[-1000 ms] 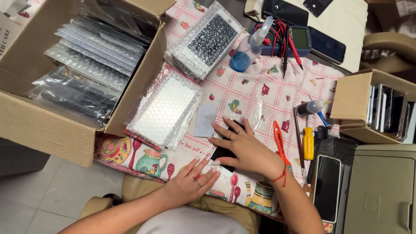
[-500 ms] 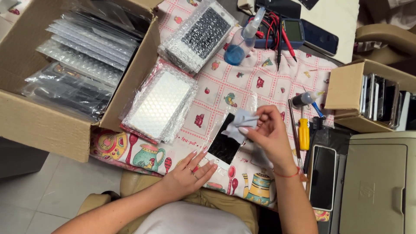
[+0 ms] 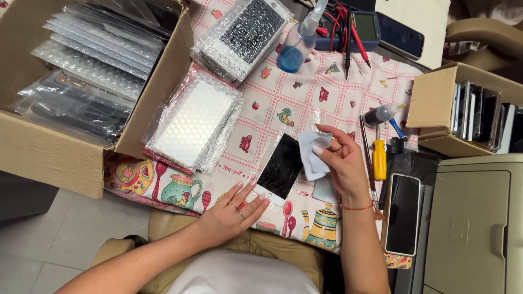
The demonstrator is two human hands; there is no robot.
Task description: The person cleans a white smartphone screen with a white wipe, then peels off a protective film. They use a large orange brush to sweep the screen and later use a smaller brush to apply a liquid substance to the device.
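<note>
the flat black glass phone screen (image 3: 281,170) lies on the picture-printed cloth table cover (image 3: 305,103), close to its near edge. the person's left hand (image 3: 233,208) has its fingers spread, and the tips press on the screen's near white end. the right hand (image 3: 339,160) pinches a small soft pale blue wiping cloth (image 3: 311,154) between thumb and fingers, just beside the screen's right edge. the screen looks thin, stiff, light, smooth and likely slippery, and it could crack. it seems best held by its long side edges, not by the glass face. a yellow-handled screwdriver (image 3: 379,159) lies near the right hand.
</note>
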